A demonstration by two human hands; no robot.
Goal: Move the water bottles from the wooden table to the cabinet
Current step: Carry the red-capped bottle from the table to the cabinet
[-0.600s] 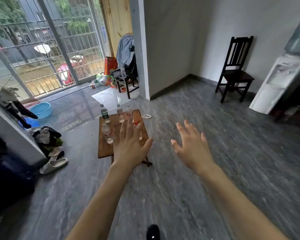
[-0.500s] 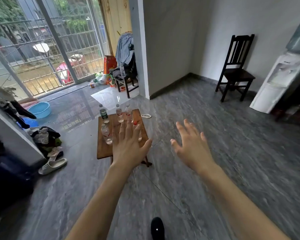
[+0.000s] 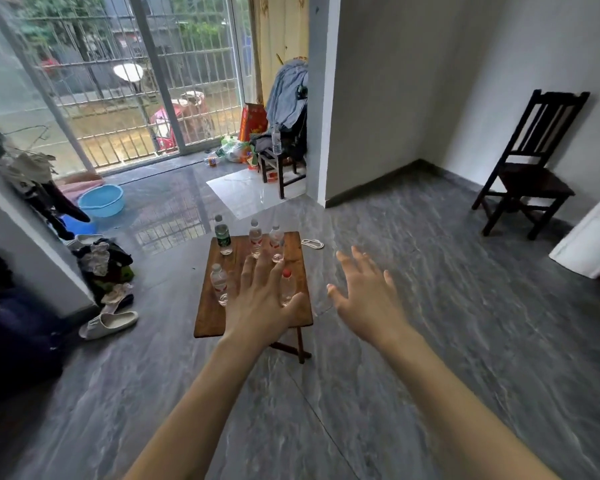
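Grey tiled floor [image 3: 430, 341], one barred sliding window [image 3: 118, 81] at the far left. Two dark wooden chairs: one bare against the right wall [image 3: 530, 161], one by the pillar [image 3: 281, 161] piled with clothes and carrying one more bottle; that one is not on the table. One white appliance [image 3: 593, 237] cut off at the right edge. One clothes heap [image 3: 104, 265] on the floor at left, one blue basin [image 3: 101, 199] beyond it, one pale slipper [image 3: 108, 323] in front of it.

One small wooden table [image 3: 208, 317], folding legs, mid-floor. Five water bottles on it, all upright. Far edge, three in a row: green-label bottle [image 3: 223, 235] at the far-left corner, then clear bottle two [image 3: 255, 239], then clear bottle three [image 3: 276, 242], the last two close together. Left edge, mid-length: clear bottle four [image 3: 219, 284]. Right side, mid-length: red-cap bottle [image 3: 286, 284], partly hidden behind the left hand.

Two bare hands, both reaching forward, both empty. Left hand [image 3: 260, 303] overlaps the table's near half in view, fingers spread and released, grasping nothing; cannot tell if it touches a bottle. Right hand [image 3: 368, 292] is off the table's right edge over the floor, fingers splayed, released.

One white cord [image 3: 312, 243] on the floor beside the table's far-right corner.
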